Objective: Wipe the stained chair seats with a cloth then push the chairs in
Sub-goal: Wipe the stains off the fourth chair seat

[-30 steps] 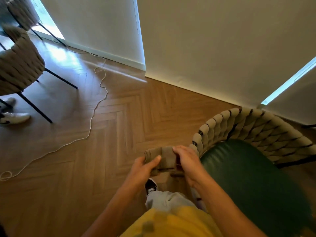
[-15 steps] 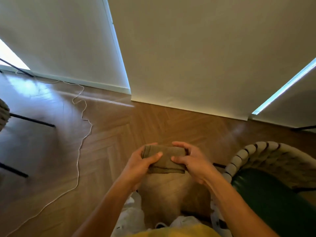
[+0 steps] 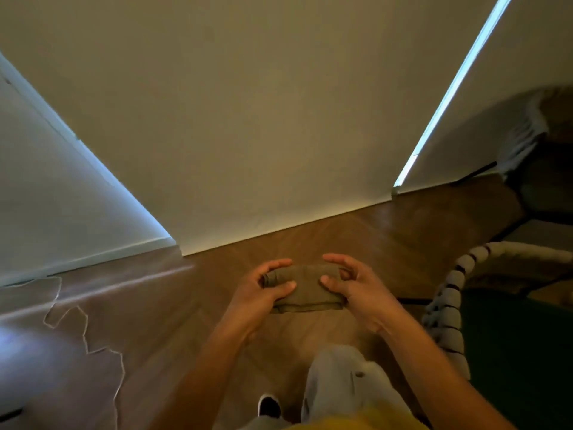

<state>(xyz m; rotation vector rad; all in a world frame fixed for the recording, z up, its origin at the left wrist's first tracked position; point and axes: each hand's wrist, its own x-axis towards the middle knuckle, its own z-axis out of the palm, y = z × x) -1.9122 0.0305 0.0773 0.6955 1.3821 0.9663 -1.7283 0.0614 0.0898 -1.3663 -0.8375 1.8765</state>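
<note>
Both hands up in front of the body, holding a folded cloth between them, above the floor.

Left hand: thumb on top, fingers curled under the left end of the cloth, so it grips it. Right hand: thumb presses the near face, fingers curled over the far edge, gripping the right end. Looks like folding or squaring up, not wiping.

Chair is at the right edge: woven back rail plus dark green seat, only partly in frame. Cloth is near it but not touching; seat is lower and to the right of the hands.

Progress, as a judgement:
- Cloth in hand and folded: prep done or nearly done.
- No cloth contact with any seat right now. Can't tell whether this seat is stained or already clean; too dark and cropped.
- No counter in view, so can't say whether this chair is pushed in. It stands out on open floor near the wall, so probably not.

Left to do: wipe the seat(s), push the chairs in.

Loose white cable lies on the floor to the left, well apart from the chair.
</note>
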